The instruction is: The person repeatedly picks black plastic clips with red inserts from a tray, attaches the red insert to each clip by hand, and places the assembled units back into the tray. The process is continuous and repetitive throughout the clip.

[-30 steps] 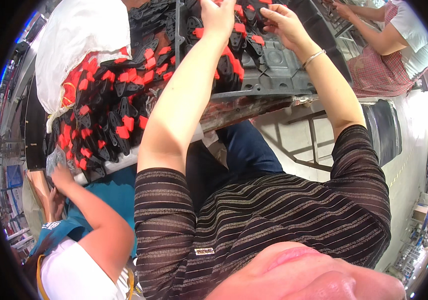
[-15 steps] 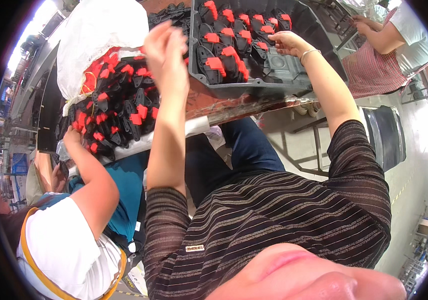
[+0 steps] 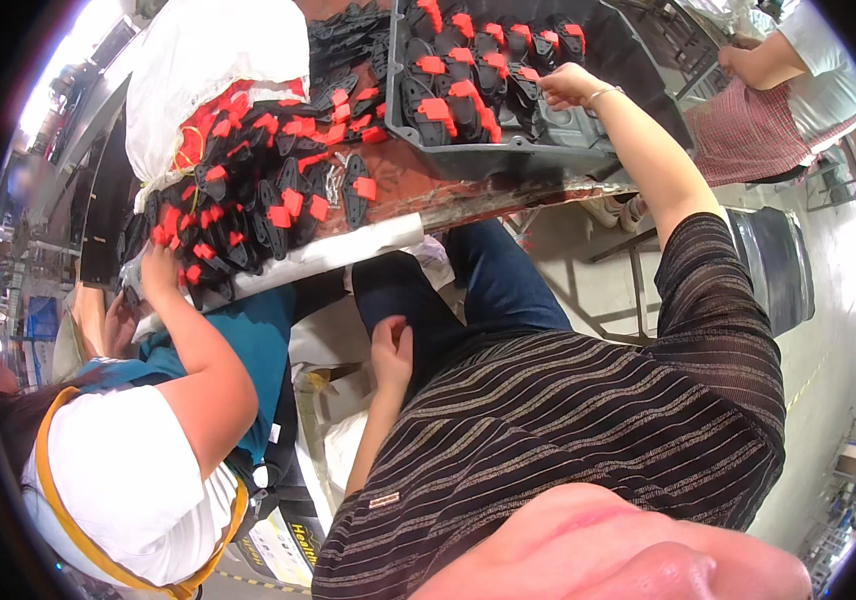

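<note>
My right hand (image 3: 569, 87) reaches into a large black plastic bin (image 3: 548, 157). Its fingertips are pinched together at the edge of a black oval part with a red tab (image 3: 523, 90), which lies at the end of a row. Several similar parts, such as a red-tabbed black part (image 3: 435, 112), stand in rows inside the bin. Low over my lap, away from the table, is my left hand (image 3: 391, 350), its fingers curled in with nothing visible in them. A loose red-tabbed black part (image 3: 357, 190) lies on the table left of the bin.
A heap of red-tabbed black parts (image 3: 268, 215) covers the table's left side beside a white sack (image 3: 218, 60). A co-worker's hand (image 3: 160, 270) is at that heap. Small metal pieces (image 3: 335, 178) lie near the table edge. Another person in a checked apron (image 3: 748, 130) stands at right.
My left hand has dropped from above the table to my lap, uncovering the parts behind it. My right hand has stayed in the bin, its fingers now closer to the red-tabbed part.
</note>
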The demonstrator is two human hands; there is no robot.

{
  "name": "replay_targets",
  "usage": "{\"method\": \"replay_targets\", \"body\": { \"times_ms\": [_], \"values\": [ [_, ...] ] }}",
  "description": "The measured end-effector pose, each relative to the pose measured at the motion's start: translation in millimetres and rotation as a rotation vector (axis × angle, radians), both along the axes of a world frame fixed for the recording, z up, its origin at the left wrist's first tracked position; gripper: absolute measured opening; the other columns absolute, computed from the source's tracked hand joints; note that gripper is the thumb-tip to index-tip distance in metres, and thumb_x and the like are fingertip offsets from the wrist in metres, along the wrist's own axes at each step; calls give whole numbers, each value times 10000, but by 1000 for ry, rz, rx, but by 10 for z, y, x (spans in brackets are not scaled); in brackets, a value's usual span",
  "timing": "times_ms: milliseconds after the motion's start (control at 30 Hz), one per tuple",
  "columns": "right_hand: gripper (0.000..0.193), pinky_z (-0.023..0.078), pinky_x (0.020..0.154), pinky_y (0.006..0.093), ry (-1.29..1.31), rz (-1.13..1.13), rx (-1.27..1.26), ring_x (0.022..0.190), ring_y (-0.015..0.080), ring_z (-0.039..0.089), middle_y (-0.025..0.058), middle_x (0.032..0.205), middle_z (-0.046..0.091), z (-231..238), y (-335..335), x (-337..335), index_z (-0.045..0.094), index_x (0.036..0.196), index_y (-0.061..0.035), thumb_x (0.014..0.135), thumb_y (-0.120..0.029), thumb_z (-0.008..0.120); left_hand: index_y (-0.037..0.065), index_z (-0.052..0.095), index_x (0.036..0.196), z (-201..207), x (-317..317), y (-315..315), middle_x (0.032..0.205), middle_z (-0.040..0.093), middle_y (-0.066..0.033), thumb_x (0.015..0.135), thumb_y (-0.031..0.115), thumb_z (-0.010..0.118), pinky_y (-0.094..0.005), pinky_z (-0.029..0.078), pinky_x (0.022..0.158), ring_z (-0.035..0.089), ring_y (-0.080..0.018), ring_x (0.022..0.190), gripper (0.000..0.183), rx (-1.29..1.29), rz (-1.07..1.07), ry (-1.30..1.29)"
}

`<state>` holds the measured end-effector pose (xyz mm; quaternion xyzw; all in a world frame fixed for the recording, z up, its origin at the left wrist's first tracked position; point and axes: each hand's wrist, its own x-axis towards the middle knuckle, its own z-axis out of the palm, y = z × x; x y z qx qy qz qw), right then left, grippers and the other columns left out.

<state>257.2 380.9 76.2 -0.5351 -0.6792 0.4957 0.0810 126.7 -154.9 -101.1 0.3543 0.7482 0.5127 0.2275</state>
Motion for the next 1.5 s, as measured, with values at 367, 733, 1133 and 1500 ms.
{"method": "replay_targets", "body": {
  "times_ms": [367,733,1133,1500],
  "values": [
    [105,520,681,323,419,532,1099,783,228,651,75,843,643,1307,-2002,-339,661,918,-80,831,-137,650,28,616,969,64,100,13,853,591,-112,867,128,596,-297,469,656,590,-212,732,145,72,-102,109],
    [239,469,760,375,382,852,1257,897,257,551,59,914,548,-71,-2876,-645,577,955,-96,766,-220,652,67,661,974,-303,111,980,935,682,-137,834,252,622,-407,499,767,649,-324,880,234,-490,-313,121],
    [204,398,782,397,291,535,1287,885,278,503,77,897,531,-755,-2850,-571,556,984,-85,800,-159,606,93,697,912,-620,236,1313,929,685,-167,842,193,513,-436,516,778,661,-333,897,221,-645,-555,545],
    [182,403,765,392,341,529,1247,841,285,507,81,860,523,-808,-2836,-568,553,967,-71,792,-107,589,50,653,971,-378,208,1280,950,671,-175,858,234,497,-441,505,767,647,-356,892,267,-618,-533,443]
  ]
}}
